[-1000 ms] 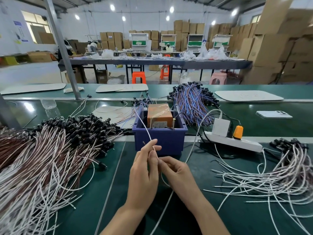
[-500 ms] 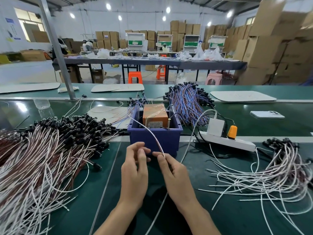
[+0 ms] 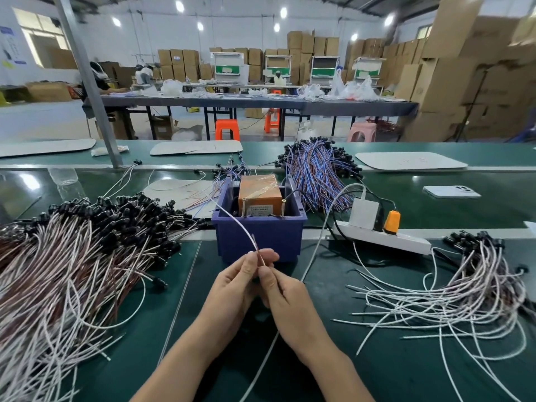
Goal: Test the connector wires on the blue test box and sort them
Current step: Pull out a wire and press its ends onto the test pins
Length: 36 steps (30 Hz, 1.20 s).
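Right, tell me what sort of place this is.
Probably a factory test line in a warehouse: heaps of connector wires on a green conveyor bench, a blue test box between them, stacked cartons behind.

Green bench (image 3: 406,372) in a warehouse stacked with cardboard boxes (image 3: 464,82).
A white power strip (image 3: 406,242) lies on the bench, with a white adapter (image 3: 364,213) and an orange plug (image 3: 391,221) side by side in it. A phone (image 3: 451,191) lies camera side up, further back on the right. A grey post (image 3: 90,91) rises at left, with a clear bottle (image 3: 63,177) near its foot. Flat white boards (image 3: 409,161) lie along the far strip. Beyond, a long dark table (image 3: 319,107) carries clear bags (image 3: 356,89). Two orange stools (image 3: 227,129) and a pink stool (image 3: 362,132) stand by it.
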Motion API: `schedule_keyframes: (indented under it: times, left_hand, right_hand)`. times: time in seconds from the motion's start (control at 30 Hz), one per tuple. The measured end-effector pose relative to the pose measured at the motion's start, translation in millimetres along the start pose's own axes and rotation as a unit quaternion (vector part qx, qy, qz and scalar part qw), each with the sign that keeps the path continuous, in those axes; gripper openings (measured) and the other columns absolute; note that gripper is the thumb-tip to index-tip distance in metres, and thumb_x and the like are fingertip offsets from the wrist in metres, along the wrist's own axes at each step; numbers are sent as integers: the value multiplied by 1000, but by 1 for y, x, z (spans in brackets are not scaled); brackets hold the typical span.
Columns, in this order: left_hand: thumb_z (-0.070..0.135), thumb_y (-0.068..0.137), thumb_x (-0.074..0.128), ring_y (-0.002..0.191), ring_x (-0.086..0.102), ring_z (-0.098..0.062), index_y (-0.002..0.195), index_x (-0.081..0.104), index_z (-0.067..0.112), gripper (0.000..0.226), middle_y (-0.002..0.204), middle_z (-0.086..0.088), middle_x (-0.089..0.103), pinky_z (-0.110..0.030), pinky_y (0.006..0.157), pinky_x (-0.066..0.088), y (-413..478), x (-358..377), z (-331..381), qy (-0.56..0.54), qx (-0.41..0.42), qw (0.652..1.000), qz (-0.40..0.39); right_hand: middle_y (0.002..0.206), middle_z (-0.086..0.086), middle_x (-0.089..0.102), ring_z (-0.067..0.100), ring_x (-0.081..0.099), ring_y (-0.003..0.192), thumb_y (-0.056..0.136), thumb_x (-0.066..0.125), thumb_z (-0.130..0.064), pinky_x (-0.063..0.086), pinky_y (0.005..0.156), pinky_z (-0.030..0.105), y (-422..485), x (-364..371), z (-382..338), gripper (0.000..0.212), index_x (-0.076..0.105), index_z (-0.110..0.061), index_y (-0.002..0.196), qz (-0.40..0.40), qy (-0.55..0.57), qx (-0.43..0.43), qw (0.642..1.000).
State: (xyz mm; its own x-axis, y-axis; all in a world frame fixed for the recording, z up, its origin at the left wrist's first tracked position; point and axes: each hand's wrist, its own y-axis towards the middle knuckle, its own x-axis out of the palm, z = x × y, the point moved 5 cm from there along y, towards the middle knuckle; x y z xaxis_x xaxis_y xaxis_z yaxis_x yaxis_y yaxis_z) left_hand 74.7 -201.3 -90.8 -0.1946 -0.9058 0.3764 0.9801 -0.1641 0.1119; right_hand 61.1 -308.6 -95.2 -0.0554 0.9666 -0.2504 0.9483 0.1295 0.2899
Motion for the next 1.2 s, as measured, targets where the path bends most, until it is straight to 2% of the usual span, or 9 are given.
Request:
schedule_keyframes:
  times: [0.13, 0.27, 0.43, 0.57, 0.83, 0.9, 1.07, 1.13, 1.2]
  left_hand:
    - [33, 91, 57, 84, 67, -21, 99, 79, 17, 28, 108, -11, 73, -31, 64, 55, 0, 1, 2, -30, 0, 1000, -4]
    - [36, 82, 70, 55, 54, -25, 98, 77, 8, 32, 83, -16, 67, -30, 48, 48, 1, -5, 2, -12, 12, 999, 34]
    - [39, 80, 73, 62, 56, -21, 95, 77, 12, 32, 84, -12, 68, -26, 53, 47, 1, -9, 2, 14, 33, 996, 79]
    - [34, 85, 63, 86, 73, -20, 84, 80, 18, 23, 95, -7, 75, -35, 79, 55, 7, -18, 2, -91, -2, 988, 125]
    - [25, 105, 47, 63, 65, -12, 112, 70, 16, 26, 67, 3, 59, -29, 67, 60, 16, -53, 13, -217, -7, 960, 180]
    - [21, 107, 44, 57, 59, -10, 114, 69, 14, 27, 64, 3, 53, -28, 66, 60, 16, -64, 14, -181, 16, 957, 226]
    - [16, 110, 34, 55, 57, -1, 137, 51, 17, 32, 72, 3, 48, -26, 68, 56, 6, -79, 25, 109, 138, 915, 362]
    - [18, 109, 34, 57, 54, 4, 150, 37, 19, 40, 75, 4, 51, -17, 66, 51, 3, -81, 28, 147, 167, 895, 386]
    - [20, 109, 34, 58, 51, 2, 154, 29, 21, 44, 76, 4, 51, -20, 67, 49, 1, -82, 29, 159, 177, 890, 390]
  right_hand:
    - [63, -16, 55, 0, 46, 59, 100, 40, -65, 39, 57, 15, 1, 1, 1, 37, 67, -44, 86, -18, 33, 8, 999]
    - [63, -6, 62, 4, 53, 57, 102, 41, -60, 44, 58, 24, 2, -1, 4, 32, 66, -41, 106, 11, -11, -9, 1000]
    - [69, -6, 70, 6, 59, 55, 103, 42, -56, 43, 56, 20, 2, -3, 3, 23, 60, -42, 108, 50, -41, -19, 998]
    - [61, -4, 63, 3, 51, 53, 105, 45, -47, 41, 54, 20, 3, -9, 8, 17, 61, -40, 102, 78, -23, 0, 997]
    - [53, -7, 51, 3, 43, 49, 105, 49, -42, 36, 46, 18, 4, -21, 11, 16, 64, -45, 99, 132, 15, 15, 991]
    - [52, -8, 51, 3, 44, 48, 105, 49, -41, 36, 46, 18, 4, -23, 11, 17, 63, -47, 99, 145, 10, 14, 989]
    - [52, -10, 54, 5, 50, 48, 106, 45, -46, 41, 49, 21, 3, -24, 14, 15, 59, -50, 104, 163, -27, 13, 986]
    - [53, -9, 56, 5, 50, 46, 106, 44, -47, 40, 48, 20, 3, -28, 15, 15, 58, -50, 105, 189, -34, 14, 981]
    - [54, -6, 59, 5, 51, 45, 106, 43, -47, 40, 48, 19, 3, -32, 15, 15, 58, -51, 105, 212, -32, 19, 977]
